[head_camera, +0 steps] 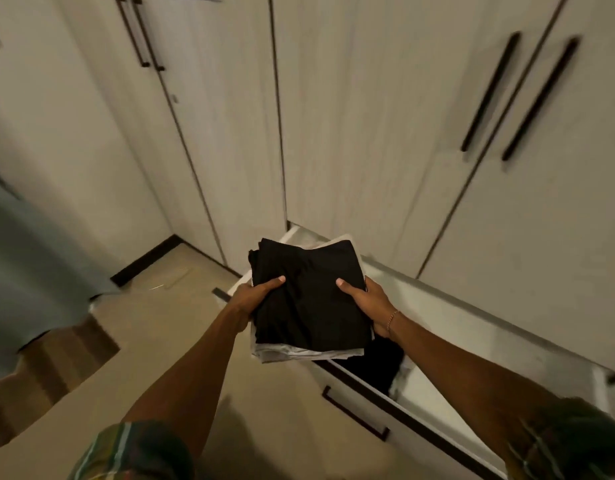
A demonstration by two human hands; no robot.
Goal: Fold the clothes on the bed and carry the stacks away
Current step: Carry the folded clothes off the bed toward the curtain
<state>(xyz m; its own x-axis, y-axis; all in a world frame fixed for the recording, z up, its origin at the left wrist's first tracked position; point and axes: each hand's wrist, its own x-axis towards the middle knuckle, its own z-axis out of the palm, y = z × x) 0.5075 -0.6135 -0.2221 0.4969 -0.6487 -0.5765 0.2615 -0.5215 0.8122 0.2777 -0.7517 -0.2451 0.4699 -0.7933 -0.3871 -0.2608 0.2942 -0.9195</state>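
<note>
I grip the stack [311,299] with my left hand [254,299] and right hand [370,306], thumbs on top, above the open drawer [448,327].

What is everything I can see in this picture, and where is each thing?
stack of folded clothes: one, black on top with grey and white layers beneath, held above the open drawer
drawer: one, white, pulled open at the foot of the wardrobe, something dark inside
drawer handle: one, black, on the drawer front
wardrobe doors: several, off-white, closed, filling the background
door handles: two pairs, black, long bars, upper left and upper right
curtain: one, pale blue-grey, left edge
floor: beige, lower left
bracelet: one, beaded, on the right wrist
left hand: grips the stack's left edge, thumb on top
right hand: grips the stack's right edge, thumb on top
</note>
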